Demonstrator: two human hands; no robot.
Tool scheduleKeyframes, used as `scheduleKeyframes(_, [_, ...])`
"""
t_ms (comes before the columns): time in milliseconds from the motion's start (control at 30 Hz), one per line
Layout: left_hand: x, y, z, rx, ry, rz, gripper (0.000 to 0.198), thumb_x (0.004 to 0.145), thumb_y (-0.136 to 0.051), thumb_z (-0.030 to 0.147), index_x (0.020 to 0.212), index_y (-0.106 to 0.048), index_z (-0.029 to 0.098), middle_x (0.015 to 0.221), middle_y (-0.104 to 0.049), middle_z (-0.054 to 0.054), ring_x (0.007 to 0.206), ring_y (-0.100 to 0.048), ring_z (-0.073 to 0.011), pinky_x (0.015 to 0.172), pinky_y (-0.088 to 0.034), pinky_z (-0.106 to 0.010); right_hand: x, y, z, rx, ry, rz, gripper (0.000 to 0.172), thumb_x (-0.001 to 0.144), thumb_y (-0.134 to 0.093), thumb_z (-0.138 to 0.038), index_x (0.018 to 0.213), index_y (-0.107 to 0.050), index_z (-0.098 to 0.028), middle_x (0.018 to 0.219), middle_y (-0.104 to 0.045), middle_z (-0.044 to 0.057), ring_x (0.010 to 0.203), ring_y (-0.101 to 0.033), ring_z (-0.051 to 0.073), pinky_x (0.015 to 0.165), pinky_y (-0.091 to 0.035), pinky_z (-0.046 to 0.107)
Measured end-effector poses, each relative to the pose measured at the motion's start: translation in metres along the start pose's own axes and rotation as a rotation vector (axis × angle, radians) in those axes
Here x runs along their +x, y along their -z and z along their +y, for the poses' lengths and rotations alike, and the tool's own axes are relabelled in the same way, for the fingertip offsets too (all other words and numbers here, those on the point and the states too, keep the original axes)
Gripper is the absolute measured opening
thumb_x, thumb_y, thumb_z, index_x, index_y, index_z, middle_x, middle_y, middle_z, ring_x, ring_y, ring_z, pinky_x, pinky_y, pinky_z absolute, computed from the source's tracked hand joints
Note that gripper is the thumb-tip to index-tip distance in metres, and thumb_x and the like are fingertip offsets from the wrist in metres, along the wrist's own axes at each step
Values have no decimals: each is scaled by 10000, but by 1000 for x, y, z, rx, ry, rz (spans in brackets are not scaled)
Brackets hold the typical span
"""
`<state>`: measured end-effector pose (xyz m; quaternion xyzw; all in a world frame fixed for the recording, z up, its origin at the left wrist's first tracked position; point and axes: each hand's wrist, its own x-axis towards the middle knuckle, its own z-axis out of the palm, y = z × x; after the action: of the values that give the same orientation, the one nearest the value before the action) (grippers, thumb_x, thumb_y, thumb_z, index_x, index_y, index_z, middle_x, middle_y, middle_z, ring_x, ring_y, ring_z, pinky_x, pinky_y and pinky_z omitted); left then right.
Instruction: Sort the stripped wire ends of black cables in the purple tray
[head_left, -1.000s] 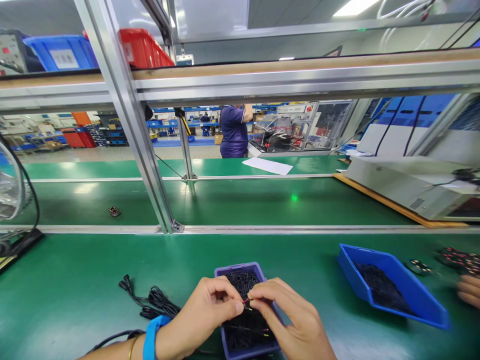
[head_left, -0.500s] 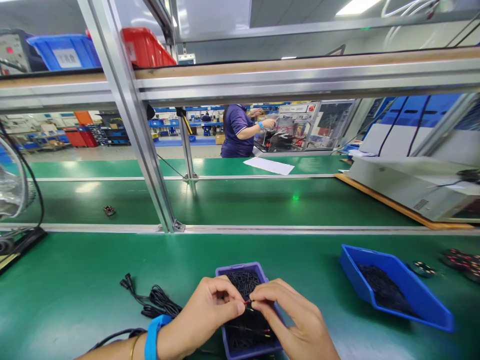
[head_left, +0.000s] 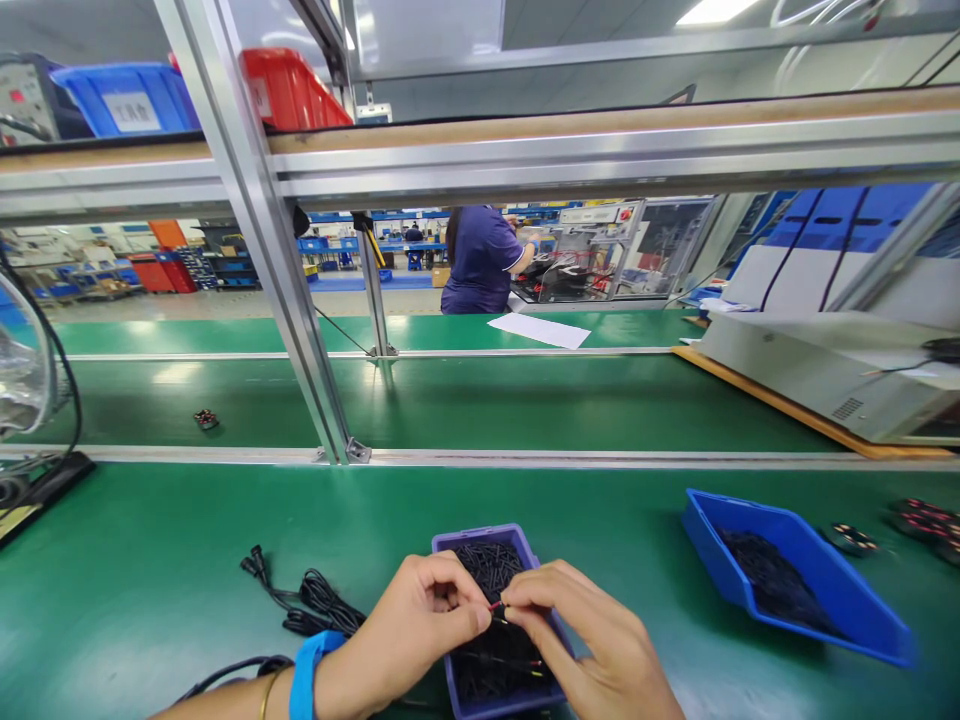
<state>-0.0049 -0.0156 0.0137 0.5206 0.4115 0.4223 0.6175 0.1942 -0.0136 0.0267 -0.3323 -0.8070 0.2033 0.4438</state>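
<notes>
My left hand [head_left: 431,615] and my right hand [head_left: 577,625] meet fingertip to fingertip over a purple bin [head_left: 491,532]. A thin red wire [head_left: 495,605] shows between the two pinches, with dark ends partly hidden by the fingers. Inside the bin lie many short black tubes [head_left: 487,565]. Below my fingers a black cable [head_left: 495,657] with bared red and yellow wire tips crosses the bin. Beside my left wrist a coiled black cable [head_left: 319,600] with a plug end rests on the green table.
At the right stands a blue bin [head_left: 810,570] holding black pieces, with round coil-like parts [head_left: 926,525] beyond it. An upright metal post [head_left: 277,270] rises behind the table edge. A co-worker [head_left: 484,260] stands past the green belt [head_left: 525,400]. A grey box [head_left: 832,370] sits far right.
Both hands stay nearly still, still pinching at the same spot. The small round part on the belt has shifted slightly left. The co-worker's arms have moved and are now more hidden by the body.
</notes>
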Motion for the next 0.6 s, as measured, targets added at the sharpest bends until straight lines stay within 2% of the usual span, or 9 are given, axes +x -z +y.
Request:
scheduleKeyframes(400, [0, -2, -5, 14, -30, 34, 208, 753, -804, 309, 677, -698, 146, 707, -569, 7, 665, -502, -119, 626, -380, -238, 0, 0, 0, -14, -3, -18, 180, 989, -537, -179, 882, -666, -243, 800, -719, 16, 725, -684, 166, 693, -551, 236])
scheduleKeyframes(600, [1, 0, -7, 64, -34, 33, 158, 774, -772, 269, 688, -713, 149, 730, -588, -5, 690, -520, -131, 633, -381, -244, -4, -1, 6, 10, -58, -113, 168, 956, -556, -158, 864, -659, -255, 825, -726, -3, 751, -684, 163, 704, -529, 222])
